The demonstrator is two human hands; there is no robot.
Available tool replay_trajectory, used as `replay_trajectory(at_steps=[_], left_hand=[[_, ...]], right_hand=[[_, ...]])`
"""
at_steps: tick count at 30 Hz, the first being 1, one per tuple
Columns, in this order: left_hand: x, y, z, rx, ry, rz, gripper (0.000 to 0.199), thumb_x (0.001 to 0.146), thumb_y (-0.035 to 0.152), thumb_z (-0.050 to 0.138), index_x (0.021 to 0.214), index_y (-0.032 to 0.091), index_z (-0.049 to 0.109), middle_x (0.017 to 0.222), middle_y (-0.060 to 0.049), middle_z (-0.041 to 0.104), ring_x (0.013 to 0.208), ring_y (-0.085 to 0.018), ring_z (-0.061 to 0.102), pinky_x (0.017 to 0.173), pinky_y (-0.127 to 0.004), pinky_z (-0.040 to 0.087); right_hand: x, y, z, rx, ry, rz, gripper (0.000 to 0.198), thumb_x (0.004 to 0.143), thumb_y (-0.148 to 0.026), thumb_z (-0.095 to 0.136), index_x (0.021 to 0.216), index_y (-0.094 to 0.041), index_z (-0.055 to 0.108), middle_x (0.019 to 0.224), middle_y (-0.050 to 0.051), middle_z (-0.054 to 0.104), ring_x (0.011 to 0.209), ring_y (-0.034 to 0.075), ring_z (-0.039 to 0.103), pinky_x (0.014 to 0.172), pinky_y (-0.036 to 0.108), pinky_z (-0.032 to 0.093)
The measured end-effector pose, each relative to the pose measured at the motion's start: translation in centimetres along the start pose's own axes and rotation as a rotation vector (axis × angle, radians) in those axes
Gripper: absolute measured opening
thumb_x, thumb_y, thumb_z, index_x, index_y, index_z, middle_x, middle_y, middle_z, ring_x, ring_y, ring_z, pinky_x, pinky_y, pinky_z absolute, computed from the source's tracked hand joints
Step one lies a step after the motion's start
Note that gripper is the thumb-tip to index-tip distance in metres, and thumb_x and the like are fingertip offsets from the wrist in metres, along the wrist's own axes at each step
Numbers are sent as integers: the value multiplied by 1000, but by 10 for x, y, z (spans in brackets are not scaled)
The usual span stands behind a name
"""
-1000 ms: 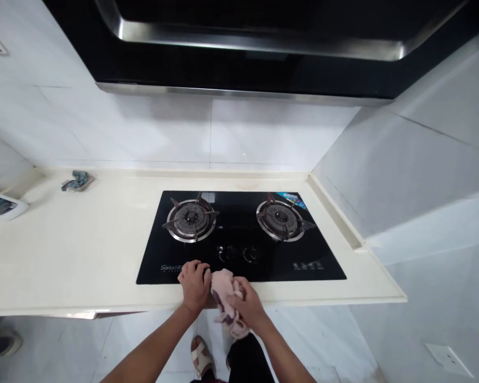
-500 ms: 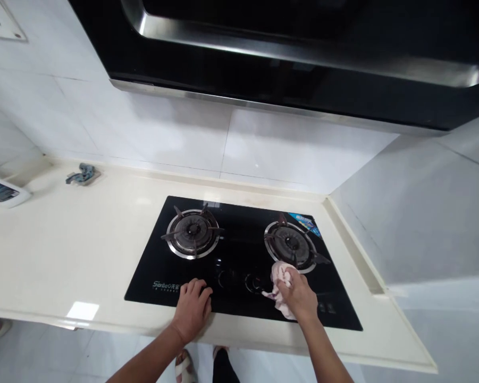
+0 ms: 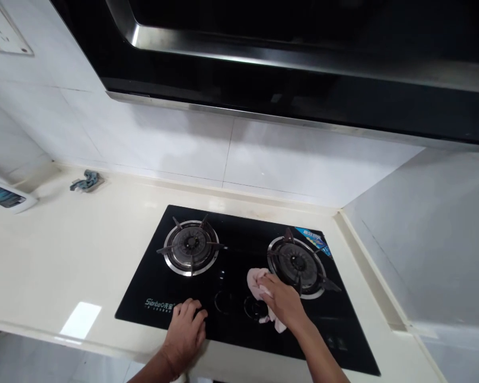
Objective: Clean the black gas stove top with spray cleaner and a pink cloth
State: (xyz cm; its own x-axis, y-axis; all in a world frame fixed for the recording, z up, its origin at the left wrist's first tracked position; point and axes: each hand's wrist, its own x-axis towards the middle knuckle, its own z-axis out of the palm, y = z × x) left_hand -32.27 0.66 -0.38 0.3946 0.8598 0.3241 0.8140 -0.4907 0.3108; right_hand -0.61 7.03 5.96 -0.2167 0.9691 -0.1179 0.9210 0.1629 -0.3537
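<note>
A black glass gas stove (image 3: 239, 332) with two burners is set into the pale countertop. In my right hand (image 3: 283, 300) is a crumpled pale pink cloth (image 3: 256, 281), pressed to the glass between the right burner (image 3: 297, 261) and the right knob (image 3: 255, 307). Part of the cloth hangs out below my palm. My left hand (image 3: 186, 327) rests at the stove's front edge, beside the printed lettering, its fingers slightly bent, a little apart and holding nothing. To its right lies the left knob (image 3: 224, 302). Farther back is the left burner (image 3: 191, 246).
A black range hood (image 3: 263, 90) juts out low above the stove. At the back left of the countertop (image 3: 83, 255) lies a blue-grey rag (image 3: 86, 181). A white item with a dark panel (image 3: 3, 197) stands at the left edge. A tiled wall borders the right side.
My right hand has moved the cloth left and slightly up, from beside the right knob to above it. My left hand stays at the front edge. The view has shifted a little.
</note>
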Motion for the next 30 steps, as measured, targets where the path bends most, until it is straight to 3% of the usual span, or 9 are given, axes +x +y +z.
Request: replay_trajectory(at_steps=[6,10,12,15,18,21,26,30], left_hand=[[3,1,-4,-21,66,14,25,85,9,52,102,23,64,108,-6,63,107,-25,54,88,-40,41],[4,2,-6,-25,122,30,27,83,7,51,101,24,63,105,-5,64,104,-23,56,86,-37,42],[5,2,-7,-23,147,40,27,83,7,50,100,24,62,104,-5,64,102,-23,57,86,-37,43],[6,4,-9,-22,166,49,27,83,6,49,100,23,61,103,-5,64,102,-22,57,86,-36,44],[7,5,-10,-27,186,47,27,82,6,49,99,23,61,103,-5,65,101,-22,58,85,-36,44],[7,6,-9,-36,216,37,29,80,5,48,99,23,62,101,-5,65,99,-21,58,85,-36,45],[6,7,-9,-37,207,9,29,80,6,49,99,24,62,101,-5,66,97,-21,59,84,-36,47],[7,9,-12,-19,160,-12,30,80,6,51,100,25,62,103,-5,66,99,-22,60,85,-37,48]], right_hand=[[55,-33,16,222,67,-46,27,88,-27,56,114,-27,64,122,4,61,96,17,63,82,28,47],[86,-37,23,523,285,-46,25,85,-34,55,106,-23,61,107,5,61,95,18,61,87,32,50],[104,-22,8,640,445,-14,37,81,-39,57,114,-22,57,109,6,60,99,21,60,91,36,50],[138,20,-38,688,624,91,69,77,-46,62,139,-22,42,125,10,54,110,24,57,97,41,48],[170,76,-85,517,701,231,95,77,-49,61,156,-17,17,140,17,41,124,28,51,104,42,43],[187,121,-106,227,571,460,100,80,-46,55,156,-5,5,143,25,37,131,33,45,105,41,41],[195,149,-90,96,244,584,64,79,-39,55,135,-7,52,116,22,56,111,35,58,91,43,46],[213,140,-80,16,74,592,59,79,-39,59,133,-18,56,114,18,55,104,34,62,84,44,46]])
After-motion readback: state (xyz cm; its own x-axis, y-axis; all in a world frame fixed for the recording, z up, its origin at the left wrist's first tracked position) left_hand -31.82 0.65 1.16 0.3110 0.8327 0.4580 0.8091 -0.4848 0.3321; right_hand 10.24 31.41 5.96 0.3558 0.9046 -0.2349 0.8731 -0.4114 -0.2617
